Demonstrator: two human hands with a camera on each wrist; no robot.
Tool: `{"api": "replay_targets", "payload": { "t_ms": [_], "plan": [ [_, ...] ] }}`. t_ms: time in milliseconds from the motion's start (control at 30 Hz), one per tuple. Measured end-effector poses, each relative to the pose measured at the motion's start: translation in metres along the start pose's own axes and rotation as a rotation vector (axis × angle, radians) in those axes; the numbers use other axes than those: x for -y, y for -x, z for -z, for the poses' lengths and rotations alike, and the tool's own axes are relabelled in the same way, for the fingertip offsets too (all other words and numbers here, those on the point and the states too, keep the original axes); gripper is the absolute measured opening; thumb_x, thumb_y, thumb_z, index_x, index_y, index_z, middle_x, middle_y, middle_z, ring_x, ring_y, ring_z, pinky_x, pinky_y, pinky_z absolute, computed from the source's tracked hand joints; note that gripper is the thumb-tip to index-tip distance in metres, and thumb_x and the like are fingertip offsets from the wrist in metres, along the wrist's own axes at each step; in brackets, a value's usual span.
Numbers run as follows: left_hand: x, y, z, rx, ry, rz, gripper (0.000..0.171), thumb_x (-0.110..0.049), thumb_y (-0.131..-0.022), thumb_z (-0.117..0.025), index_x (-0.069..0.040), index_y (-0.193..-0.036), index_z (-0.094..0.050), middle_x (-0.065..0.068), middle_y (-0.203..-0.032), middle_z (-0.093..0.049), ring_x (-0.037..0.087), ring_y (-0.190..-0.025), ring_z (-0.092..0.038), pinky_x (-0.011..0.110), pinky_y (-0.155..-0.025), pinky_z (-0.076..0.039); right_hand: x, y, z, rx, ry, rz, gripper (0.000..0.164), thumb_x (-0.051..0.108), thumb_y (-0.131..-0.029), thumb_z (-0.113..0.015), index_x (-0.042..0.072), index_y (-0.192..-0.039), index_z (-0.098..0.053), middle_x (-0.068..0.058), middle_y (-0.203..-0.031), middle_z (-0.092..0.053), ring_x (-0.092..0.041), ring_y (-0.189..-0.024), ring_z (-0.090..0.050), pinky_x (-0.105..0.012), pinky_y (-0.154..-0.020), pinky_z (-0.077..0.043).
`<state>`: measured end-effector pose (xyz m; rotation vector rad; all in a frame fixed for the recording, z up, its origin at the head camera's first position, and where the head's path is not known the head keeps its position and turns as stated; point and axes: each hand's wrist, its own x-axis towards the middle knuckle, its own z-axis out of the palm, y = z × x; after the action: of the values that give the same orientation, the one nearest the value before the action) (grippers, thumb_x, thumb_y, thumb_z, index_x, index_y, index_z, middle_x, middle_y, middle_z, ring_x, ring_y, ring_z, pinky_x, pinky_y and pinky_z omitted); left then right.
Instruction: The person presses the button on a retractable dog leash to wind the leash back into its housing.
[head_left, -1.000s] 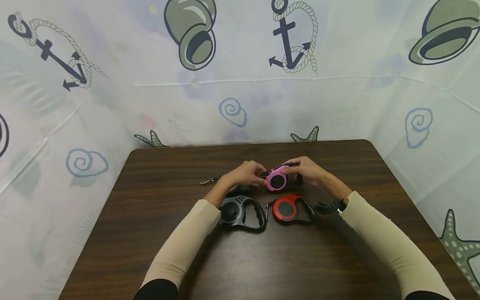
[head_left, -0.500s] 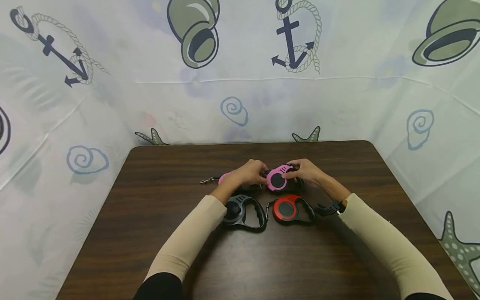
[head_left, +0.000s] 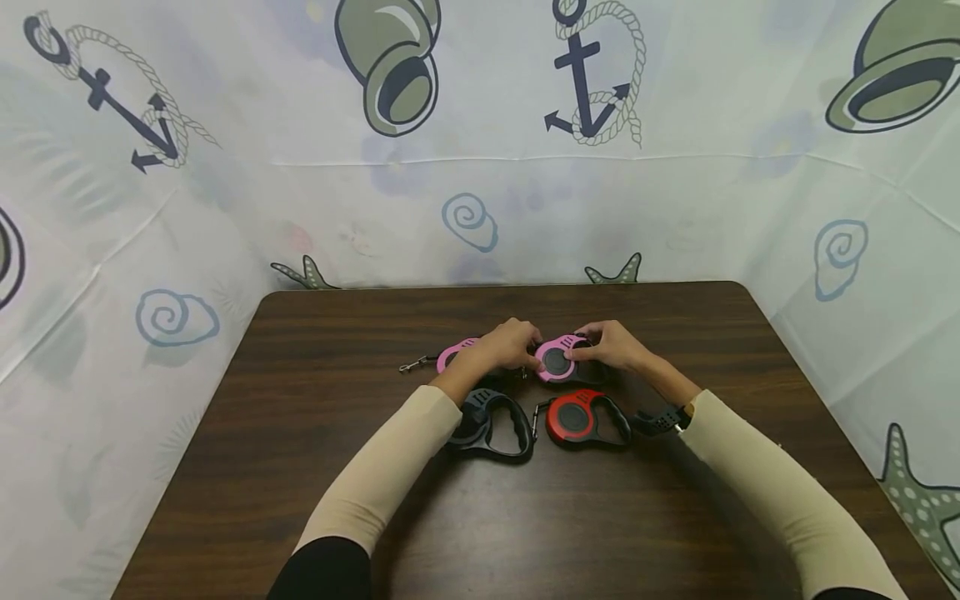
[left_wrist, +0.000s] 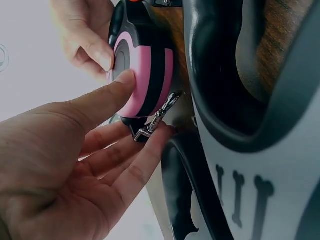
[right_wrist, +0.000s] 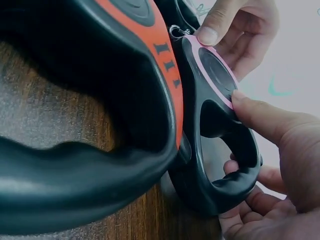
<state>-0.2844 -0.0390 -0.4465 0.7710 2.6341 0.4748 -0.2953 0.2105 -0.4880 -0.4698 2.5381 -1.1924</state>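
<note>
Both hands are on one pink-and-black retractable dog leash (head_left: 557, 362) near the middle of the table. My left hand (head_left: 510, 343) pinches its front end, the thumb on the pink casing and the fingers by the metal clip (left_wrist: 159, 115) in the left wrist view. My right hand (head_left: 615, 346) grips the handle end. In the right wrist view its thumb presses by the round black centre, with fingers curled beneath the black handle (right_wrist: 235, 185). A second pink leash (head_left: 453, 350) lies to the left, partly hidden behind the left wrist.
Nearer the person lie a grey-and-black leash (head_left: 501, 454), partly under the left sleeve, and a red-and-black leash (head_left: 573, 421). A metal clip (head_left: 409, 366) points left from the second pink leash. The brown table (head_left: 322, 467) ends at a patterned curtain (head_left: 510, 217).
The held pink leash has come down and turned flatter, its handle swinging right. The left forearm has shifted right, uncovering more of the second pink leash.
</note>
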Motion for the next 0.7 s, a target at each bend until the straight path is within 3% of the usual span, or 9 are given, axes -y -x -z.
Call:
{"api": "replay_targets", "payload": {
  "t_ms": [200, 400, 700],
  "plan": [
    [-0.0020, -0.0010, -0.0006, 0.005, -0.020, -0.009, 0.048, -0.028, -0.098, -0.079, -0.003, -0.137, -0.068, 0.012, -0.128, -0.072, 0.025, -0.116, -0.068, 0.040, -0.103, -0.053, -0.0021, 0.0012, -0.0005, -0.010, 0.053, 0.022, 0.045, 0.027, -0.092, -0.084, -0.003, -0.124, -0.073, -0.012, -0.102, -0.072, -0.021, -0.089, -0.057, -0.031, -0.077, -0.047],
    [-0.0049, 0.0003, 0.0006, 0.018, -0.033, -0.014, 0.044, -0.027, -0.097, -0.080, -0.005, -0.133, -0.071, 0.010, -0.122, -0.074, 0.023, -0.109, -0.069, 0.039, -0.098, -0.054, -0.0007, 0.0033, -0.0003, -0.017, 0.093, 0.031, 0.048, 0.030, -0.091, -0.085, -0.002, -0.125, -0.074, -0.011, -0.102, -0.072, -0.021, -0.088, -0.057, -0.031, -0.075, -0.046],
    [-0.0050, 0.0037, 0.0002, 0.044, 0.002, -0.019, 0.042, -0.025, -0.097, -0.080, -0.006, -0.133, -0.071, 0.011, -0.123, -0.074, 0.025, -0.113, -0.068, 0.039, -0.100, -0.054, -0.0019, 0.0058, -0.0006, -0.015, 0.131, 0.029, 0.050, 0.034, -0.089, -0.086, -0.002, -0.122, -0.075, -0.006, -0.089, -0.064, -0.019, -0.079, -0.052, -0.030, -0.066, -0.040]
  ]
}}
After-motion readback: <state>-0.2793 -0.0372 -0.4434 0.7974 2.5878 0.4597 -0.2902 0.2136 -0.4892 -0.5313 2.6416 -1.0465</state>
